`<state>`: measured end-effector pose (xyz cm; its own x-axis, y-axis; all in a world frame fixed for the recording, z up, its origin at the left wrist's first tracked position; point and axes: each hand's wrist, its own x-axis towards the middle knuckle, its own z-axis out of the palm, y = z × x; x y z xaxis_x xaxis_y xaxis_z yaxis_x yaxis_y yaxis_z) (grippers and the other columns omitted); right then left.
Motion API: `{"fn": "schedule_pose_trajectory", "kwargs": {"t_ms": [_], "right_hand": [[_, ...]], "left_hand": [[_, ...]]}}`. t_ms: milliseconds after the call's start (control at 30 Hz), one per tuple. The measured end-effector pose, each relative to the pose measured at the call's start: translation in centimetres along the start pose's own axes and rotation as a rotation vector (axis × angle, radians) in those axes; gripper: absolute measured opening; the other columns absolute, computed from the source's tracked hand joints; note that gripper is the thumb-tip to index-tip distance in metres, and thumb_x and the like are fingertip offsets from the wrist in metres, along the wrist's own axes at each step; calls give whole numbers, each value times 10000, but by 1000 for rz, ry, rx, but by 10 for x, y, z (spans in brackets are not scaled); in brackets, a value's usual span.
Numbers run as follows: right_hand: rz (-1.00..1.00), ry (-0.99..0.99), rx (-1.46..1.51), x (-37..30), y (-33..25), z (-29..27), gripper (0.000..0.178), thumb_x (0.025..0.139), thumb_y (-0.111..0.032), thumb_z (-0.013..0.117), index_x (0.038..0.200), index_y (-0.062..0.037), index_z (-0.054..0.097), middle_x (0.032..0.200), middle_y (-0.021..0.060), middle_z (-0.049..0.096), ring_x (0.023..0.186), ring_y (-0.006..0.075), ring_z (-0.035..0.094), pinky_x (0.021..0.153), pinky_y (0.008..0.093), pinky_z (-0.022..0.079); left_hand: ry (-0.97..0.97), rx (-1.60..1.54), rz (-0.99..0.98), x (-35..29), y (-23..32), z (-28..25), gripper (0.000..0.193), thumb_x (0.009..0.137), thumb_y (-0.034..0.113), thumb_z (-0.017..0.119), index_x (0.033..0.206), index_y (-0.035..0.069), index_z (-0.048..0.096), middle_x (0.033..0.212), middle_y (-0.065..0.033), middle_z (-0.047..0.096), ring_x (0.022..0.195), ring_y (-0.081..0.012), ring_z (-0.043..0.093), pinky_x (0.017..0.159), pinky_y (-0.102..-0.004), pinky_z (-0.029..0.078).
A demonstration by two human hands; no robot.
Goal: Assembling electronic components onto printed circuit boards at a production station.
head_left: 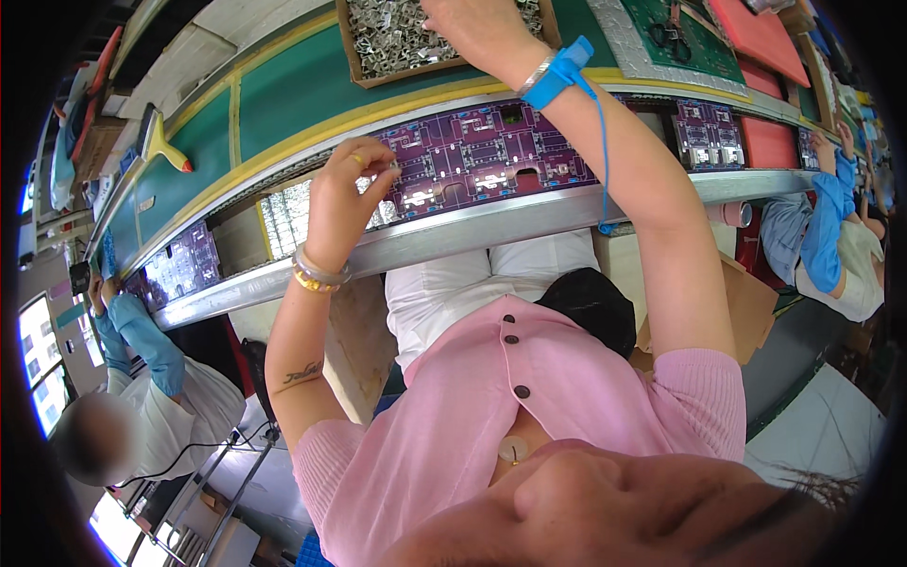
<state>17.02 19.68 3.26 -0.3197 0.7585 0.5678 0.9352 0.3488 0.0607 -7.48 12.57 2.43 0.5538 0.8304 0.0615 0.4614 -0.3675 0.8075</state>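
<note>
Pink buttoned top [590, 406] lies nearest, then a silver metal rail [491, 214]. Just beyond, at the left end of a purple circuit board [453, 156], the left hand [342, 194] brings thumb and forefinger nearly together; any held piece is too small to tell. Farther, the right hand [484, 36], fingertips out of view, grip unclear, reaches over a shallow cardboard box [406, 75] of metal clips [385, 38].

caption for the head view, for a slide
Left hand at a purple circuit board, right hand over a box of small metal parts.
</note>
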Motion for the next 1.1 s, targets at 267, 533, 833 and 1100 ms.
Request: {"fn": "schedule_pose_trajectory", "kwargs": {"t_ms": [267,533,833,1100], "right_hand": [[291,-161,467,-19,-17,-56,77,800,-119,563,836,-52,553,819,124,578,829,295,556,721,386,463],[171,-161,633,-75,-20,-60,150,817,-154,614,941,-69,605,833,77,628,791,265,602,678,363,476],[287,-304,664,-113,-26,-80,143,803,-145,619,914,-57,606,869,86,627,835,268,591,703,375,475],[128,-187,446,-108,-28,-75,150,718,-112,671,846,-58,612,840,43,541,832,242,514,714,341,448]], "left_hand": [[79,391,221,19,-9,8,147,759,84,690,898,41,669,918,-70,588,692,-232,606,624,-317,487],[39,424,232,24,-9,10,123,779,111,649,875,34,661,907,-77,565,737,-266,597,653,-364,482],[112,472,357,62,9,-3,104,785,137,646,867,77,669,889,-59,579,791,-263,589,669,-362,483],[111,732,566,135,-7,-9,151,763,134,662,907,88,668,895,-42,586,880,-252,561,736,-362,467]]}}
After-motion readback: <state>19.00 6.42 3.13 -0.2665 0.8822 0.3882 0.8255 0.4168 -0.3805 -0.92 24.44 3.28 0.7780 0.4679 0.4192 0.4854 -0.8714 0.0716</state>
